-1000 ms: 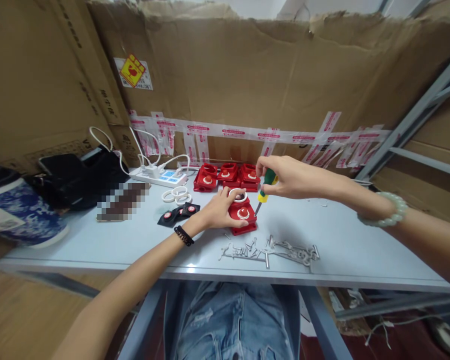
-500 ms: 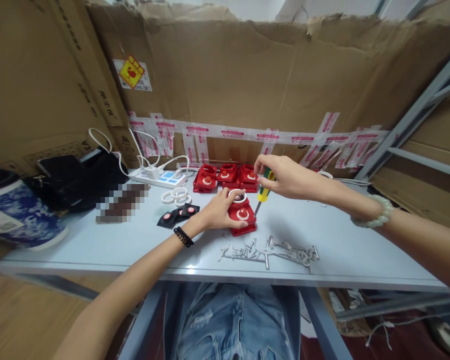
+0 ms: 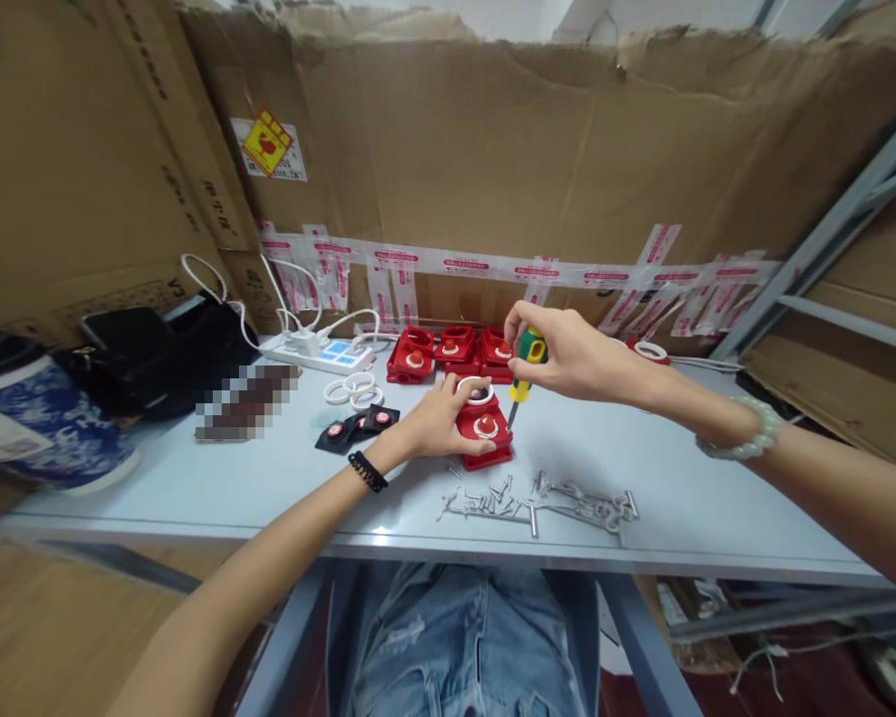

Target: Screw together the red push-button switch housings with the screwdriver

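My left hand [image 3: 437, 418] grips a red plastic box [image 3: 487, 433] on the pale table [image 3: 679, 478], thumb and fingers around its left side. The box carries a white ring and a red button on top. My right hand [image 3: 567, 354] is closed on the green and yellow handle of a screwdriver [image 3: 524, 366], held nearly upright. Its tip meets the box's right edge.
Three more red boxes [image 3: 452, 351] stand in a row behind. Several metal screws and brackets [image 3: 538, 498] lie near the front edge. White rings [image 3: 350, 388], black pads [image 3: 354, 426], a white power strip [image 3: 318, 351], a black bag [image 3: 156, 349] and a blue patterned container [image 3: 41, 428] fill the left side.
My right hand has turned slightly on the screwdriver handle, and its forearm has shifted a little. The left hand and the red box stay in place.
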A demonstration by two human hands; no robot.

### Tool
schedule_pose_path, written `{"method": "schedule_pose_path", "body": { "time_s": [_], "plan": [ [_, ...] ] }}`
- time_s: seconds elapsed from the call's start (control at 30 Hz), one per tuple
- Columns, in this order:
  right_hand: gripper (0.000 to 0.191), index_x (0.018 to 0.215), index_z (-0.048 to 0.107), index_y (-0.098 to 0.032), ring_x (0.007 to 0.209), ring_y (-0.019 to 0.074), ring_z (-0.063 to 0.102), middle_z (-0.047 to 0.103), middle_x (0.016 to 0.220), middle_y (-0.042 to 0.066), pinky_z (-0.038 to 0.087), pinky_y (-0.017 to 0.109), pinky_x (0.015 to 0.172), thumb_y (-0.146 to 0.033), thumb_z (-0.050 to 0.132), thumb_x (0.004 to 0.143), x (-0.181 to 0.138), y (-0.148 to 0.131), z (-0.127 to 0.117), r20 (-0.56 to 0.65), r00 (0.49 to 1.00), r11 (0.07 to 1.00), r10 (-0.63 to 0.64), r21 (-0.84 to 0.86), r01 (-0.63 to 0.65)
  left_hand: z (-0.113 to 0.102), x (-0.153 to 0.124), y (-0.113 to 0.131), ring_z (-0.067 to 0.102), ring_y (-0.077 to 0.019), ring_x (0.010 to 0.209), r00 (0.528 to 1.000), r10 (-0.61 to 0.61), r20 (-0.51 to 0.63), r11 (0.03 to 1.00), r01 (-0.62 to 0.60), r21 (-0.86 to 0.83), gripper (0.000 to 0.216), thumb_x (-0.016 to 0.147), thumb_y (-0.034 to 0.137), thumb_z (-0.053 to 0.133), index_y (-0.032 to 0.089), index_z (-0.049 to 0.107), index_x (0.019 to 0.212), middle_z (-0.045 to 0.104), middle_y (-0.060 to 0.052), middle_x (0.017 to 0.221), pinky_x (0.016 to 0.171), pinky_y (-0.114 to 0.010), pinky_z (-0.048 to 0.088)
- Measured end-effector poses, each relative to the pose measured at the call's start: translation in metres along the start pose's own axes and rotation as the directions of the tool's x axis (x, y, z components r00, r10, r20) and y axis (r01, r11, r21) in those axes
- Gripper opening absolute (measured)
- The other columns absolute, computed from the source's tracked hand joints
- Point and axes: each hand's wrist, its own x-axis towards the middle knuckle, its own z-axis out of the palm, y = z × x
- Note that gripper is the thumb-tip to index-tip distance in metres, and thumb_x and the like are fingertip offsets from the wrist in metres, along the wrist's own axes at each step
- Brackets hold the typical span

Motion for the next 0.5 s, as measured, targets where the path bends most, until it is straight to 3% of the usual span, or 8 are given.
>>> {"method": "schedule_pose_path", "body": {
  "time_s": [0.2, 0.33, 0.4, 0.5],
  "plan": [
    [0.017, 0.087, 0.05, -0.02, 0.067, 0.0146, 0.05, 0.06, 0.079, 0.002, 0.036, 0.029, 0.059, -0.022, 0.057, 0.071, -0.007, -0.001, -0.01, -0.053, 0.998, 0.999, -0.026, 0.034, 0.028, -0.002, -0.001, -0.001, 0.045, -0.0327, 0.109, 1.0, -0.012, 0.027, 1.0, 0.012, 0.012, 0.089, 0.064, 0.066, 0.062, 0.028, 0.028, 0.138, 0.043, -0.011, 0.116, 0.092, -0.054, 0.038],
    [0.016, 0.088, 0.05, -0.021, 0.066, 0.0137, 0.05, 0.06, 0.079, 0.001, 0.037, 0.029, 0.058, -0.025, 0.057, 0.074, -0.014, 0.0, -0.011, -0.055, 0.998, 0.997, -0.038, 0.071, 0.042, -0.008, -0.003, 0.009, 0.028, -0.0388, 0.129, 0.998, 0.047, -0.038, 0.997, -0.044, 0.062, 0.096, 0.064, 0.07, 0.06, 0.03, 0.02, 0.142, 0.026, -0.016, 0.141, 0.1, -0.061, 0.026],
    [0.016, 0.089, 0.05, -0.02, 0.065, 0.0131, 0.049, 0.06, 0.078, 0.001, 0.037, 0.028, 0.058, -0.026, 0.056, 0.075, -0.018, 0.0, -0.01, -0.061, 0.997, 0.996, -0.041, 0.081, 0.046, -0.012, -0.005, 0.019, 0.016, -0.0396, 0.135, 0.987, 0.143, -0.08, 0.983, -0.131, 0.13, 0.087, 0.065, 0.069, 0.06, 0.029, 0.033, 0.137, 0.02, -0.014, 0.147, 0.104, -0.062, 0.018],
    [0.016, 0.089, 0.05, -0.02, 0.065, 0.0128, 0.049, 0.06, 0.078, 0.001, 0.037, 0.028, 0.059, -0.025, 0.056, 0.075, -0.022, 0.0, -0.009, -0.067, 0.997, 0.995, -0.041, 0.086, 0.047, -0.012, -0.007, 0.037, 0.013, -0.0366, 0.138, 0.951, 0.299, -0.078, 0.935, -0.276, 0.222, 0.047, 0.077, 0.06, 0.056, 0.024, 0.061, 0.106, 0.029, -0.01, 0.145, 0.108, -0.057, 0.012]
  ]
}}
